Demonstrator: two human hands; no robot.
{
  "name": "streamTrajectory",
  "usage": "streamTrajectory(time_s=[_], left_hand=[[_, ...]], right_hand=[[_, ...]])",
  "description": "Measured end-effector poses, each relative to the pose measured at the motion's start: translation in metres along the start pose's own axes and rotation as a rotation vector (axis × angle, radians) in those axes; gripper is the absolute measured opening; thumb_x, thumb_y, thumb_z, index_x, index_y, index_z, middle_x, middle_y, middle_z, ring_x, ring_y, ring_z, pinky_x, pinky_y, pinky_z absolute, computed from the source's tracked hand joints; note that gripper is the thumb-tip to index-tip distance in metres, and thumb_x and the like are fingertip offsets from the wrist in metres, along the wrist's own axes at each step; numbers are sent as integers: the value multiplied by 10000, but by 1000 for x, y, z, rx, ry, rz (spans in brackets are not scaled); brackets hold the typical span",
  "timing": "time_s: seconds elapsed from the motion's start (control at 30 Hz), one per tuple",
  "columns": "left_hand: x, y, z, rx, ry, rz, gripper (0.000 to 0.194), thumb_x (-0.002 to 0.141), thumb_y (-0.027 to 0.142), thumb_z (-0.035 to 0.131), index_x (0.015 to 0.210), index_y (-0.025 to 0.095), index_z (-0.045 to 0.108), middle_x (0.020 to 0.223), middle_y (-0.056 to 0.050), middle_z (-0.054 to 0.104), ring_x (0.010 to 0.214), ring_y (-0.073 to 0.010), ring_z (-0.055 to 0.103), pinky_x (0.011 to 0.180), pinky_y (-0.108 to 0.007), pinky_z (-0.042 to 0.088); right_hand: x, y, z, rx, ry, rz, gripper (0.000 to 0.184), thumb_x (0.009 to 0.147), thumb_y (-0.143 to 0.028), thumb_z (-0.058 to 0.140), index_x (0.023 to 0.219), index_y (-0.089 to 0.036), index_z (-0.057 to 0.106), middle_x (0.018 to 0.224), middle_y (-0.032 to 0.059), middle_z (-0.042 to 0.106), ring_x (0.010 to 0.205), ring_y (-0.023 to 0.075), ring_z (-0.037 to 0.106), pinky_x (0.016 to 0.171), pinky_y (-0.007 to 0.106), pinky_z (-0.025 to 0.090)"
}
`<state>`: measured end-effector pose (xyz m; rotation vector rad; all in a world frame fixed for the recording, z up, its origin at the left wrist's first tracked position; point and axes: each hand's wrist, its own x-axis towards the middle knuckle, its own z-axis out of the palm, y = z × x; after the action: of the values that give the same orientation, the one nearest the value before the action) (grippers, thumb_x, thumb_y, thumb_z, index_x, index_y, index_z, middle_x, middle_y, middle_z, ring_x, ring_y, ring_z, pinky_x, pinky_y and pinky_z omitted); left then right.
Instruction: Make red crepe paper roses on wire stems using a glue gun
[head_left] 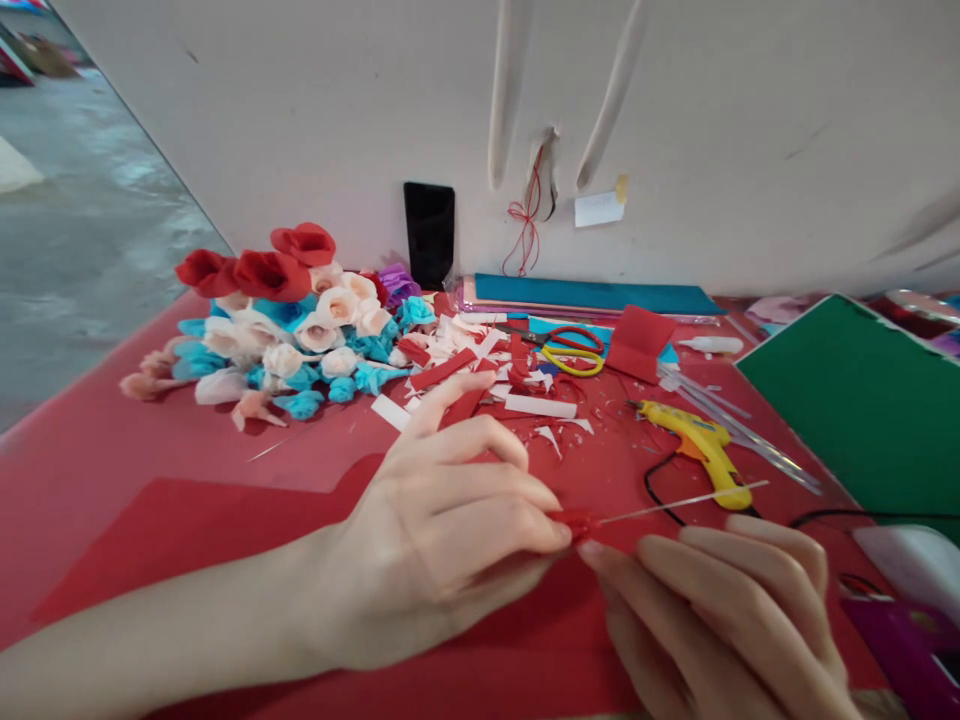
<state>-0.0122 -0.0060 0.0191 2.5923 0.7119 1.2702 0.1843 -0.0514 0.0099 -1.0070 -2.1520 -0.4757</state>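
Note:
Between my two hands is a small bunched piece of red paper with a thin stick extending from it to the right. My left hand pinches the red paper at its fingertips, with the index finger raised away. The fingertips of my right hand are closed at the near side of the same paper, just under the stick. Whatever lies inside that right-hand pinch is hidden. Beneath the hands spreads a large sheet of red paper. A yellow hot glue gun lies behind my right hand.
Many red, white and blue paper flowers are piled at the left. Paper scraps, scissors and glue sticks lie mid-table. A green board stands right, and a black phone leans on the back wall.

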Motion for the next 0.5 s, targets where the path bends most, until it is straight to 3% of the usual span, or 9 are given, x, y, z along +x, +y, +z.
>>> streamTrajectory(time_s=[0.5], left_hand=[[0, 0, 0, 12, -12, 31, 59, 757, 127, 615, 764, 186, 613, 759, 49, 685, 746, -114, 566, 1098, -430, 244]], right_hand=[[3, 4, -1, 14, -7, -34, 106, 735, -132, 613, 791, -209, 660, 661, -5, 622, 581, 127, 558, 579, 295, 423]])
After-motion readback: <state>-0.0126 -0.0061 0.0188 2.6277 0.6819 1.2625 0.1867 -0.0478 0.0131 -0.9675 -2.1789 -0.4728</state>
